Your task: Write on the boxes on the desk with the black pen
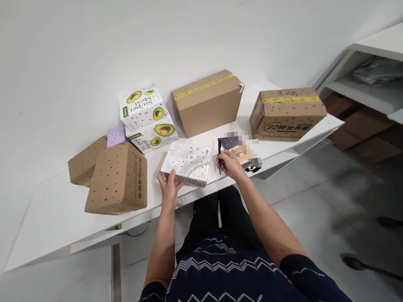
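Observation:
A white printed box (186, 162) lies on the white table (59, 209) near its front edge. My left hand (169, 185) grips the box's near left corner, its thumb on top. In my right hand (230, 164) is a black pen (220, 156), held upright between the fingers just right of the box. Beside that hand lies a partly pixelated dark and tan item (241, 151), its details blurred out.
Two stacked avocado-print boxes (142, 106) stand behind on the left, near a purple box (116, 136). Brown cartons stand at the left (114, 179), back middle (209, 102) and right (287, 113). A white shelf (385, 50) is farther right.

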Demonstrator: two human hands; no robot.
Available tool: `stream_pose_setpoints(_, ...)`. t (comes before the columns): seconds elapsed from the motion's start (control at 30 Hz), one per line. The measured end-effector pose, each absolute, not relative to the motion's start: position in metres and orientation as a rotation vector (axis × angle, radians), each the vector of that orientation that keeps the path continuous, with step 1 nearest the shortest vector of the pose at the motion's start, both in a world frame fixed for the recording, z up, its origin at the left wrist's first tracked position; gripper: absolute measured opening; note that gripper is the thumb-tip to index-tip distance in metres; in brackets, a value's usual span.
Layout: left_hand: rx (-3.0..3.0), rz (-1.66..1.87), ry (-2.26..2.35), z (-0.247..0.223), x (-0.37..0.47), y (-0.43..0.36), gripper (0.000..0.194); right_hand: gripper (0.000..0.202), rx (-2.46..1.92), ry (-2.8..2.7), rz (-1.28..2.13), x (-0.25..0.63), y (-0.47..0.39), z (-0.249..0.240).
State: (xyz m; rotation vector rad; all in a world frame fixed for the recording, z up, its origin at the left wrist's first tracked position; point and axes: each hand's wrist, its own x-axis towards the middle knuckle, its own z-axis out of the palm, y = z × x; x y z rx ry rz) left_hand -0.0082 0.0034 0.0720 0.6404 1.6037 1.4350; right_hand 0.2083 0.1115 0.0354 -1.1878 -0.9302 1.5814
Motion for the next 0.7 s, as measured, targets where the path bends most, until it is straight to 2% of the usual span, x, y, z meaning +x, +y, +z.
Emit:
stream_pose_setpoints(0.2, 1.256, 1.000, 2.018, 0.069, -0.042, -0.013, 0.054, 0.019, -1.139, -0.850, 1.607, 0.208, 0.111, 0.037)
stream_pose_setpoints(0.33, 1.322, 1.050, 2.110, 0.068, -0.059, -0.007, 0.060, 0.019, -1.176, -0.783, 1.650, 0.211, 0.108, 0.038)
stream_pose_setpoints(0.5, 1.073, 1.071, 1.837, 0.064, -0.053, 0.019, 0.070, 0.017, -1.358, -0.753, 1.536, 0.208, 0.094, 0.045)
stream_pose_setpoints(0.7, 1.257, 1.223, 1.684, 0.085, -0.031, 0.024, 0.052, 0.012, -1.271, -0.977, 1.344, 0.206, 0.092, 0.076)
